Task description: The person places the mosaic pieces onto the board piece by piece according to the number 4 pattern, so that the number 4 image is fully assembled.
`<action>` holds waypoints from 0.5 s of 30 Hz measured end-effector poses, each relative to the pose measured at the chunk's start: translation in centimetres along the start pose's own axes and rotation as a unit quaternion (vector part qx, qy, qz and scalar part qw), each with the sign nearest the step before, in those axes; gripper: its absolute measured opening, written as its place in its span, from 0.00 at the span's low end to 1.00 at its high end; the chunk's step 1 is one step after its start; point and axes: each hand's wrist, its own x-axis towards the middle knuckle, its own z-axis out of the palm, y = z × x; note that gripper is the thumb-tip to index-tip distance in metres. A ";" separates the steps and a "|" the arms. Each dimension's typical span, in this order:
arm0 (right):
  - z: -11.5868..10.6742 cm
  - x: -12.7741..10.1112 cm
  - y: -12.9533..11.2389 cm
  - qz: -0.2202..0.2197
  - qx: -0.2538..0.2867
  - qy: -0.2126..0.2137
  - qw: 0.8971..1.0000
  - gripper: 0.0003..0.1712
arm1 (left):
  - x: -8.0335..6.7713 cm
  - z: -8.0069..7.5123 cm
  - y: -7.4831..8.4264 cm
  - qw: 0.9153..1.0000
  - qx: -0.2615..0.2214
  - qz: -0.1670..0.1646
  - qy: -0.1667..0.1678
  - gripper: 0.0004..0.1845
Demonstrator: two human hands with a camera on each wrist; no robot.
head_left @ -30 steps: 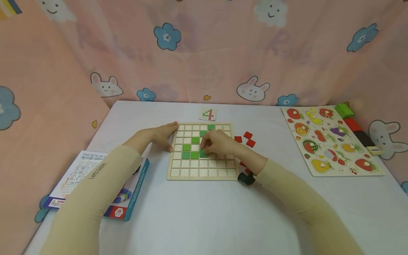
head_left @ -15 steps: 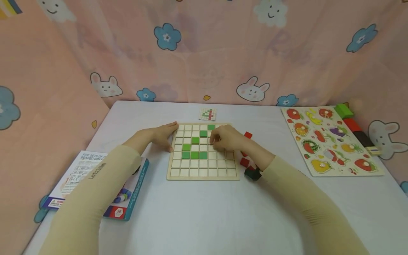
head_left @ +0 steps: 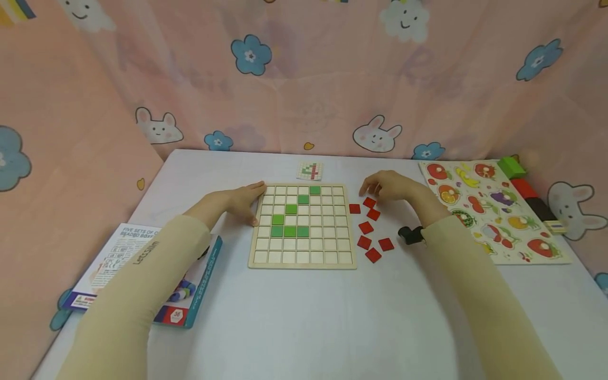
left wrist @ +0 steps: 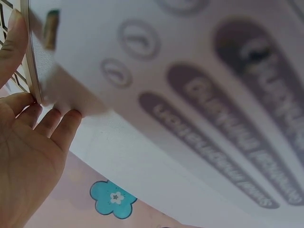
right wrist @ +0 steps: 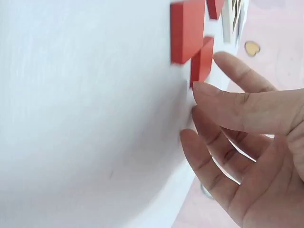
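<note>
The step in hand looks like fetching another piece for the pattern on the wooden grid board (head_left: 302, 264): the right hand (head_left: 387, 186) hovers with fingers loosely spread and grasping nothing over the far end of the scattered red square tiles (head_left: 369, 228), which lie on the bench (head_left: 304, 316) just right of the board. The left hand (head_left: 239, 203) lies flat with straight fingers against the board's left edge, steadying it. The next move likely calls for a fingertip pinch on one thin, flat tile, since the pieces sit low on the smooth white surface. The board is pale wood cut into shallow square cells; several hold glossy green tiles (head_left: 290, 230) forming a stepped shape. A small pattern card (head_left: 310, 171) lies beyond the far edge.
</note>
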 end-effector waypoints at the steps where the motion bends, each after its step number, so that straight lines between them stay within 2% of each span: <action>1: -0.1 -0.1 0.2 0.001 0.004 -0.006 1.000 0.20 | 0.0 0.0 0.0 1.000 0.000 0.000 0.000 0.57; 8: -0.1 -0.3 0.6 0.007 -0.004 -0.002 1.000 0.11 | 0.0 0.0 0.2 1.000 -0.001 0.000 0.001 0.56; 15: 0.1 -0.2 0.3 0.016 0.009 0.048 0.999 0.08 | -0.1 0.0 0.2 1.000 -0.001 0.003 0.000 0.57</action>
